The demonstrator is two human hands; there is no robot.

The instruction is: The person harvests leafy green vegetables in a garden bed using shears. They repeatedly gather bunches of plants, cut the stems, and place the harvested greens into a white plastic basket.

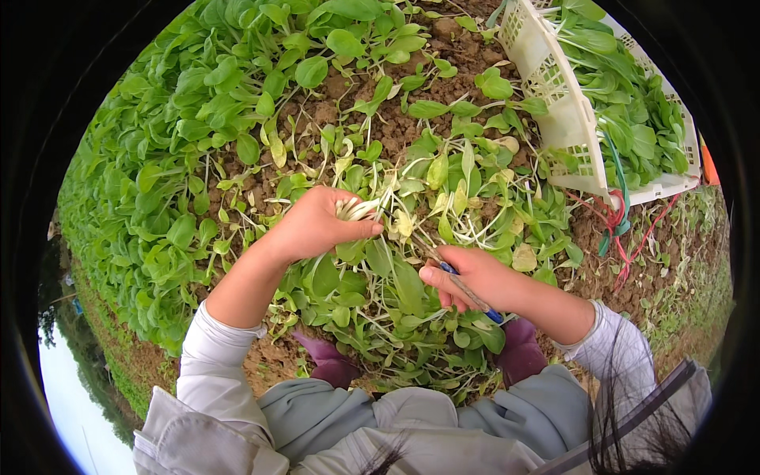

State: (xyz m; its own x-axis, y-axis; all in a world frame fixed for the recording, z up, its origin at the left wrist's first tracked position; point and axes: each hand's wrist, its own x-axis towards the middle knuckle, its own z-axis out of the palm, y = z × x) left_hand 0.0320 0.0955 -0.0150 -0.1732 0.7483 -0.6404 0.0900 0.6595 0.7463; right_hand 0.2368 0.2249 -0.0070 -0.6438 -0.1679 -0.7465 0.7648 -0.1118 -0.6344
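My left hand (318, 224) is closed around a small bunch of leafy greens (358, 210), its pale stem ends gathered by the thumb. My right hand (477, 281) grips a slim tool with blue parts on its handle (492, 315). The tool's front end points up and left toward the stems, among yellowed leaves (402, 226); whether it is a knife or something else I cannot tell. Below and between both hands lies a heap of loose greens (396, 340), near my purple boots (521, 348).
Dense greens (158, 174) grow at the left. A white plastic crate (582, 119) full of greens leans at the upper right, with red and green ties (616, 215) at its lower corner. Loose, partly yellow leaves (475, 186) litter the brown soil (451, 51).
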